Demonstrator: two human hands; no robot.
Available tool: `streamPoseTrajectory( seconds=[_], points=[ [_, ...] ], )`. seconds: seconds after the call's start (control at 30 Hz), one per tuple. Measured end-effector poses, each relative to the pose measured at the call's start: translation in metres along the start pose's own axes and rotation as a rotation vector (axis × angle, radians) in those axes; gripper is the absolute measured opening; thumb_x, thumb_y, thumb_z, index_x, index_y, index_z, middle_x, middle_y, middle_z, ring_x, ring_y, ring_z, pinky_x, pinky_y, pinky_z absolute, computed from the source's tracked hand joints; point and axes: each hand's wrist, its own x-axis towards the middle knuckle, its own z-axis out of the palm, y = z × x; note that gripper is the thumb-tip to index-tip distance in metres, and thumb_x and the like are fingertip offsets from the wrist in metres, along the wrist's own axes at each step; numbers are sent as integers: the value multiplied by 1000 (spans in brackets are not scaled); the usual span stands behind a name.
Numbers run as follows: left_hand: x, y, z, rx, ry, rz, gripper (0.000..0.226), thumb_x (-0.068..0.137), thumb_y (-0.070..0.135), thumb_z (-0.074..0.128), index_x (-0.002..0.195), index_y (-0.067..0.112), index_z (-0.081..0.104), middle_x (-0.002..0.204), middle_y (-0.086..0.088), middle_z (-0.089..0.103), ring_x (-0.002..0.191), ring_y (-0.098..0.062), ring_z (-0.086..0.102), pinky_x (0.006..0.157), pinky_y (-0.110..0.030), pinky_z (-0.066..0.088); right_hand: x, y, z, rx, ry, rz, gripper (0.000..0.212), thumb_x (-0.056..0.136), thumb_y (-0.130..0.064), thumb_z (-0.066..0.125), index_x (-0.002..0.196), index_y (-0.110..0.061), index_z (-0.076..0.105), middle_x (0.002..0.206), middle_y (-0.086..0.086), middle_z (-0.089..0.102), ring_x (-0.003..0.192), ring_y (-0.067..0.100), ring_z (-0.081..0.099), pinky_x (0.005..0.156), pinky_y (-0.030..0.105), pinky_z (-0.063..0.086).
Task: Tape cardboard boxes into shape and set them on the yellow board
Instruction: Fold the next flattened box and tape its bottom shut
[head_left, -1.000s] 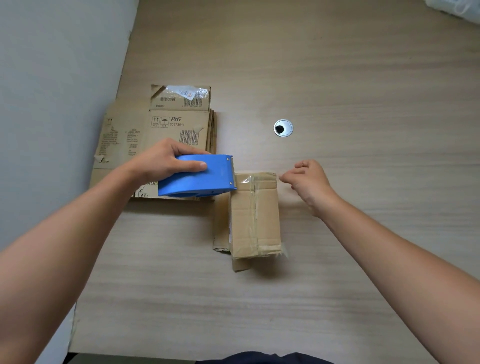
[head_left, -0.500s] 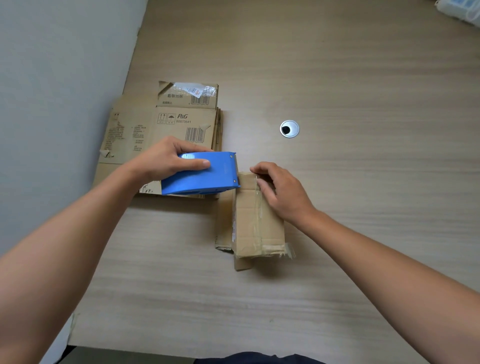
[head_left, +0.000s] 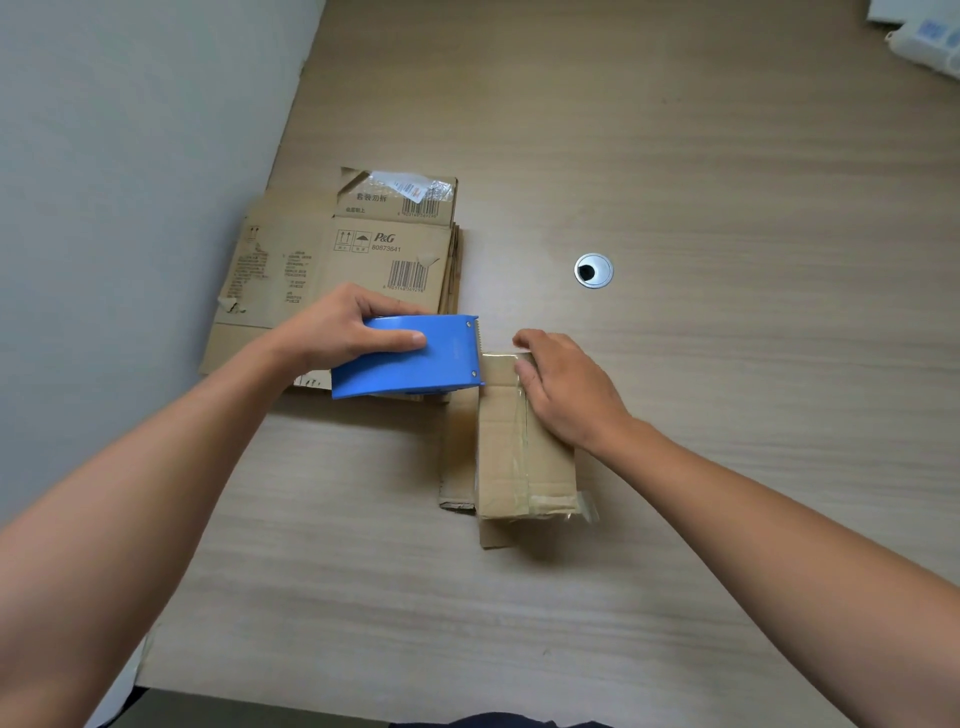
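Note:
A small brown cardboard box (head_left: 506, 457) stands on the wooden table (head_left: 675, 156), with clear tape running along its top seam. My right hand (head_left: 566, 387) rests on the far end of the box top, fingers curled over the far edge, pressing the tape down. My left hand (head_left: 343, 325) grips a blue tape dispenser (head_left: 410, 356) just left of the box's far corner, its toothed end next to the box. No yellow board is in view.
A stack of flattened cardboard boxes (head_left: 322, 260) lies at the left against the white wall (head_left: 130, 182). A round metal cable hole (head_left: 593, 269) sits in the table beyond the box. White objects (head_left: 930, 36) lie at the far right corner.
My right hand moved left from beside the box onto its far top end. The dispenser stayed by the far left corner of the box.

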Motion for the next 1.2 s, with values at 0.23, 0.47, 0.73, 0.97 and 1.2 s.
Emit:
streamPoseTrajectory(
  seconds=[0.23, 0.47, 0.73, 0.97, 1.2],
  points=[
    [-1, -1, 1, -30, 1, 19, 33, 88, 35, 77, 121, 32, 75, 106, 9, 78, 91, -12, 74, 73, -21, 56, 5, -1, 1, 415, 78, 169, 27, 101, -26, 60, 124, -16, 53, 124, -5, 65, 118, 6, 57, 97, 24, 44],
    [-8, -10, 14, -67, 11, 9, 37, 80, 48, 76, 116, 41, 75, 105, 8, 78, 94, -16, 73, 80, -32, 57, -9, 9, -1, 273, 73, 68, 22, 99, -27, 63, 116, -14, 59, 105, -6, 66, 100, 14, 61, 86, 27, 44],
    [-10, -7, 22, -59, -20, 24, 33, 89, 37, 76, 122, 35, 74, 109, 11, 77, 95, -14, 73, 79, -26, 56, -10, -3, -7, -30, 15, -108, 33, 97, -31, 45, 120, -14, 62, 112, 2, 69, 106, 24, 58, 101, 38, 42],
    [-21, -16, 12, -70, -34, 11, 39, 85, 39, 76, 124, 30, 74, 112, 9, 76, 98, -15, 73, 79, -23, 56, -12, -15, 7, -284, -48, -123, 28, 105, -41, 37, 112, -22, 57, 99, -2, 65, 93, 26, 55, 88, 42, 37],
    [-37, -23, -1, -45, -114, -23, 43, 85, 36, 76, 126, 28, 73, 120, 14, 73, 102, -13, 73, 80, -21, 56, -8, -24, 16, -407, -102, -181, 45, 101, -52, 19, 107, -25, 55, 98, -6, 64, 92, 25, 55, 86, 41, 36]
  ],
)
